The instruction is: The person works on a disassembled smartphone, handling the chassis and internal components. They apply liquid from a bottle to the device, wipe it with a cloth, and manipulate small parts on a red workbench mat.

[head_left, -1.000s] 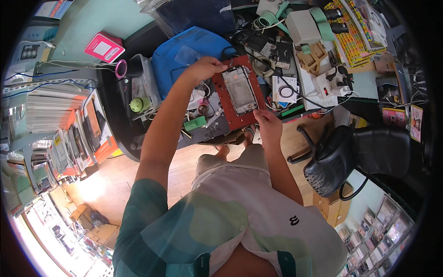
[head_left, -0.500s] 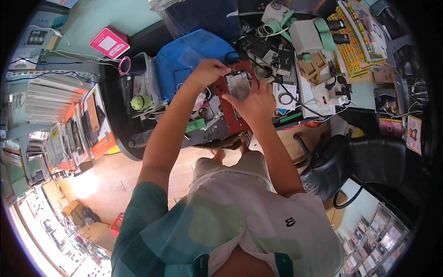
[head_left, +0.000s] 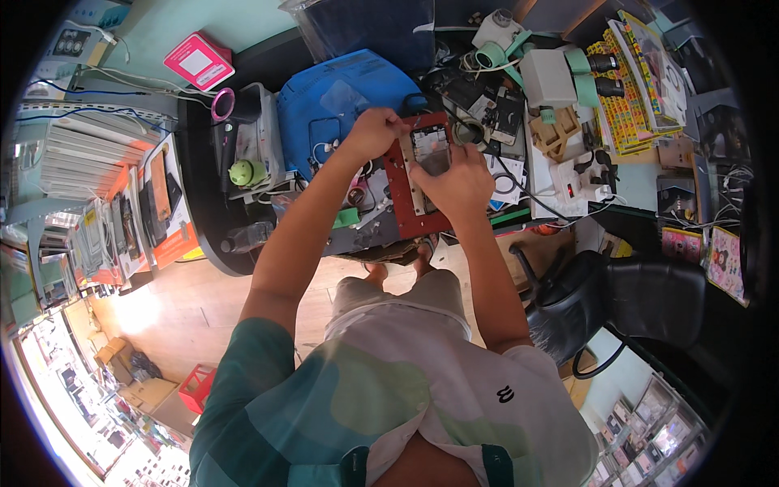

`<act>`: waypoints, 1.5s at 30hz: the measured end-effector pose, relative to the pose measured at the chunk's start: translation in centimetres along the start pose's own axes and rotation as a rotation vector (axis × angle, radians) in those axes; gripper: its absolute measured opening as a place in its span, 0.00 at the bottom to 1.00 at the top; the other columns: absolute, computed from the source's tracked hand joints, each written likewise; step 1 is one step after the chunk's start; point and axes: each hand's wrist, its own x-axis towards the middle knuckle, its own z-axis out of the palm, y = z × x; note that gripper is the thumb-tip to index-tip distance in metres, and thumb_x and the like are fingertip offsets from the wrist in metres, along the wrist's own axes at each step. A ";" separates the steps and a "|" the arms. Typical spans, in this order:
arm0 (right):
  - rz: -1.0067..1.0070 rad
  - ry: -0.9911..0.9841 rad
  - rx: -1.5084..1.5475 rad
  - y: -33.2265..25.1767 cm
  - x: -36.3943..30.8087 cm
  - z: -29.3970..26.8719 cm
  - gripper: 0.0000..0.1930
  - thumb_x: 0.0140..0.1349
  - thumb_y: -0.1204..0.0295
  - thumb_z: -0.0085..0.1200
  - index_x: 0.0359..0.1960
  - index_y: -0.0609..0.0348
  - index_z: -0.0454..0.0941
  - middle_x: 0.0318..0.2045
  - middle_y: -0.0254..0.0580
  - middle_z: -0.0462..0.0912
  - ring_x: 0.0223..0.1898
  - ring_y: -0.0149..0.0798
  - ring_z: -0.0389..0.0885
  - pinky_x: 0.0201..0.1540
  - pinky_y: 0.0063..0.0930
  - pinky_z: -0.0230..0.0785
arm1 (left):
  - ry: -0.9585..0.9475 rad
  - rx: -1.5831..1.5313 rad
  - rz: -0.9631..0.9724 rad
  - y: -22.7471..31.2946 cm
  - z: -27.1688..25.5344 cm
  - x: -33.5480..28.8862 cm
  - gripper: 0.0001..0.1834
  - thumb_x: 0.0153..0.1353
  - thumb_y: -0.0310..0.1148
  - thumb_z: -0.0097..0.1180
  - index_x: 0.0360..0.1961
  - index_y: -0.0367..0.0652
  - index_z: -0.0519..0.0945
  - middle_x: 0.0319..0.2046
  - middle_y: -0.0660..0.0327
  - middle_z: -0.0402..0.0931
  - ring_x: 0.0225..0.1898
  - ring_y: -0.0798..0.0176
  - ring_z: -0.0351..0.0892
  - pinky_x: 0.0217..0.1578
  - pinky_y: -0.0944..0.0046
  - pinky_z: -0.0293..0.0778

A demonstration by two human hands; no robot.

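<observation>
A phone (head_left: 430,144) with its inside showing lies on a red board (head_left: 398,191) near the desk's front edge. My right hand (head_left: 456,185) lies over the phone's lower right part, its thumb at the left side and its fingers bent round the right side. At the board's upper left corner, my left hand (head_left: 377,134) has its fingertips pressed together; what they pinch, if anything, is too small to make out. A pale strip (head_left: 409,172) runs down the board along the phone's left side. The phone's lower part is hidden under my right hand.
A blue mat (head_left: 296,101) lies behind my left arm. A microscope (head_left: 552,77) stands at the back right, beside a white power strip (head_left: 576,174). Loose phone parts (head_left: 487,101) and cables lie behind the board. A black chair (head_left: 649,304) is at the right.
The whole view has shifted slightly. The phone sits a little further right on the red board, and the pale strip at its left now shows. Both hands stay close to it.
</observation>
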 end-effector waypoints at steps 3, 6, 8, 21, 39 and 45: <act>0.043 -0.091 0.148 1.2 0.3 -1.5 0.36 0.46 0.43 0.72 0.45 0.65 0.86 0.38 0.46 0.84 0.38 0.48 0.87 0.41 0.38 0.82 | 0.077 0.170 0.077 -0.7 0.5 0.2 0.15 0.63 0.39 0.72 0.39 0.36 0.88 0.36 0.50 0.84 0.39 0.54 0.84 0.43 0.55 0.78; 0.157 -0.286 0.562 3.4 1.2 -3.0 0.32 0.52 0.48 0.71 0.49 0.65 0.86 0.44 0.43 0.84 0.43 0.43 0.86 0.46 0.34 0.78 | 0.208 0.232 0.205 -0.6 1.1 -0.4 0.16 0.62 0.39 0.72 0.42 0.37 0.87 0.39 0.48 0.82 0.41 0.47 0.83 0.47 0.52 0.78; 0.241 -0.417 0.915 4.6 1.6 -3.5 0.29 0.56 0.53 0.69 0.52 0.64 0.86 0.48 0.41 0.84 0.47 0.39 0.84 0.52 0.33 0.75 | 0.328 0.224 0.301 -0.4 1.5 -0.9 0.18 0.62 0.41 0.72 0.44 0.37 0.86 0.40 0.49 0.81 0.42 0.47 0.82 0.48 0.51 0.78; 0.355 -0.914 1.730 5.8 3.4 -3.7 0.38 0.61 0.54 0.56 0.64 0.77 0.75 0.58 0.55 0.84 0.57 0.45 0.85 0.67 0.38 0.73 | -0.206 -0.832 -0.070 5.3 3.9 -13.0 0.17 0.70 0.32 0.68 0.55 0.36 0.82 0.47 0.61 0.85 0.49 0.67 0.83 0.55 0.64 0.77; -0.154 -0.533 0.768 7.9 3.9 -3.2 0.12 0.66 0.73 0.68 0.50 0.59 0.88 0.43 0.39 0.85 0.39 0.33 0.84 0.37 0.25 0.74 | 0.344 -1.132 -0.258 0.5 12.9 -16.7 0.09 0.69 0.23 0.66 0.42 0.40 0.76 0.34 0.57 0.85 0.33 0.68 0.85 0.32 0.70 0.77; -0.329 -0.449 0.585 8.5 3.7 -2.7 0.15 0.63 0.73 0.70 0.51 0.61 0.87 0.44 0.44 0.83 0.39 0.41 0.83 0.40 0.31 0.76 | 0.526 -1.182 -0.340 3.0 15.2 -16.2 0.06 0.70 0.21 0.63 0.40 0.37 0.76 0.31 0.58 0.83 0.29 0.68 0.81 0.28 0.67 0.74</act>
